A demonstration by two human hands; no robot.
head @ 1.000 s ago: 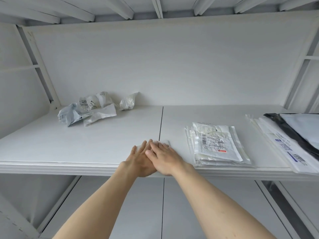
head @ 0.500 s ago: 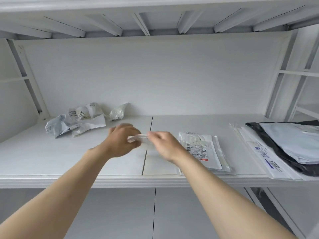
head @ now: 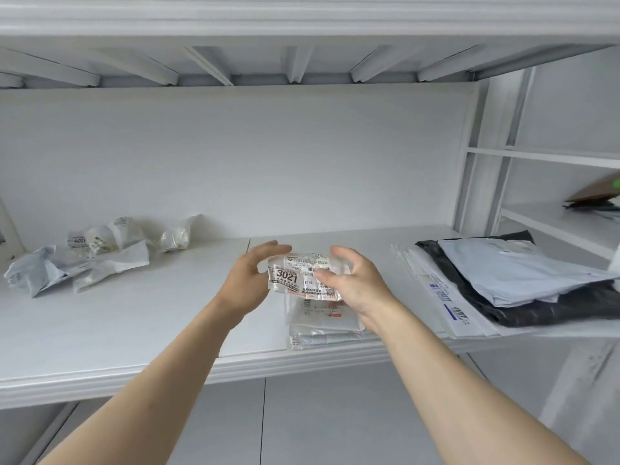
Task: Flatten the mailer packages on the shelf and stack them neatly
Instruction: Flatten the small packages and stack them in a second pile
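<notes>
A small flattened mailer (head: 298, 275) with a label reading 3021 hangs in the air between my two hands. My left hand (head: 250, 280) grips its left edge and my right hand (head: 352, 285) pinches its right side. It hovers just above a neat stack of small flat mailers (head: 318, 325) near the front edge of the white shelf (head: 151, 330). Several crumpled mailers (head: 90, 255) lie in a heap at the back left of the shelf.
A second pile of larger flat mailers (head: 503, 280), white, black and pale blue, lies on the right of the shelf. An upright frame post (head: 476, 156) stands behind it, with more shelves to the right. The shelf above (head: 302, 15) hangs close overhead.
Both hands pressed a mailer flat on the shelf, then lifted it and carried it right, over the small stack. The camera has tilted up and turned right.
</notes>
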